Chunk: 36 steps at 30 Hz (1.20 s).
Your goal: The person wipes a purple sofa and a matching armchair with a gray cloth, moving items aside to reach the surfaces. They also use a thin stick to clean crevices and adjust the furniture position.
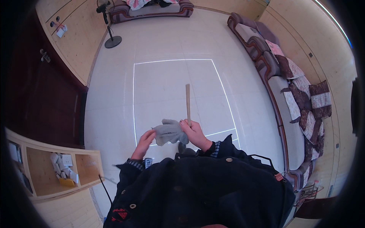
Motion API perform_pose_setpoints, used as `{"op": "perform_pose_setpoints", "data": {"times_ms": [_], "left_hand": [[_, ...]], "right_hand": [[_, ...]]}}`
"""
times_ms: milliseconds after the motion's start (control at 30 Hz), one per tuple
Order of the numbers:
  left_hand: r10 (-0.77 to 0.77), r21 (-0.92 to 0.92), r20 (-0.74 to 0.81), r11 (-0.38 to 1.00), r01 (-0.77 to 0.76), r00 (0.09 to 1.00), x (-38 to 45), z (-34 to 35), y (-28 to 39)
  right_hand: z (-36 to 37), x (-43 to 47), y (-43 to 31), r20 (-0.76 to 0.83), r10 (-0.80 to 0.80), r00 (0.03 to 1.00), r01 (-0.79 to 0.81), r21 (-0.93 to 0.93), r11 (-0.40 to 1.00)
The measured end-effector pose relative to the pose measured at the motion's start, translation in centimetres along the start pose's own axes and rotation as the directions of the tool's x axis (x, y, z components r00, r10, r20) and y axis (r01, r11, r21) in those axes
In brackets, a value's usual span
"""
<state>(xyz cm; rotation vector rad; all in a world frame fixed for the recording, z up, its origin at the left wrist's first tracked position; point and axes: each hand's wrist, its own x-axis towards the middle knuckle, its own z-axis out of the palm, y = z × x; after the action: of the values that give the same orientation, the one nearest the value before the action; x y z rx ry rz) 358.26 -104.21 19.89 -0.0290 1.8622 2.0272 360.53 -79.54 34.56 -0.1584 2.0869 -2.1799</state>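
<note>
My right hand (196,135) grips the lower end of a slim wooden stick (188,102), which points away from me over the floor. A grey knit work glove (170,132) hangs between my hands, its one side against my right hand. My left hand (145,144) is at the glove's other edge, fingers bent and touching or very near it; whether they pinch the fabric is not plain. Both hands are bare, in front of my dark jacket (199,185).
Pale floor tiles (159,82) carry reflected light lines. A long sofa (288,122) with cushions lines the right wall, another sofa (155,12) stands at the far end. A pedestal fan (113,41), a dark door (45,94) and a wooden shelf (88,168) are on the left.
</note>
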Motion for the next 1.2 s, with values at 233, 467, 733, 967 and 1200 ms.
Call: {"op": "perform_pose_setpoints", "data": {"times_ms": [233, 467, 733, 967, 1200], "left_hand": [[0.044, -0.034, 0.247, 0.999, -0.037, 0.968, 14.6, 2.1, 10.9], [0.290, 0.043, -0.241, 0.956, -0.289, 0.926, 26.2, -6.0, 22.1], [0.449, -0.172, -0.349, 0.832, -0.527, 0.823, 37.1, -11.6, 34.3], [0.480, -0.107, -0.357, 0.831, -0.546, 0.801, 51.9, -18.0, 41.9], [0.575, 0.489, -0.248, 0.769, -0.411, 0.780, 70.3, -23.8, 48.8]], "right_hand": [[-1.6, 15.9, 0.4, 0.063, -0.157, 0.986, 0.152, 0.071, 0.986], [-5.2, 35.1, -2.5, 0.036, -0.129, 0.991, 0.130, -0.013, 0.991], [-6.3, 51.5, -2.9, 0.213, -0.067, 0.975, 0.111, -0.201, 0.973], [-8.5, 67.9, -1.2, -0.099, -0.086, 0.991, 0.061, -0.230, 0.971], [-9.8, 83.6, -6.0, -0.252, -0.103, 0.962, 0.096, -0.041, 0.995]]}}
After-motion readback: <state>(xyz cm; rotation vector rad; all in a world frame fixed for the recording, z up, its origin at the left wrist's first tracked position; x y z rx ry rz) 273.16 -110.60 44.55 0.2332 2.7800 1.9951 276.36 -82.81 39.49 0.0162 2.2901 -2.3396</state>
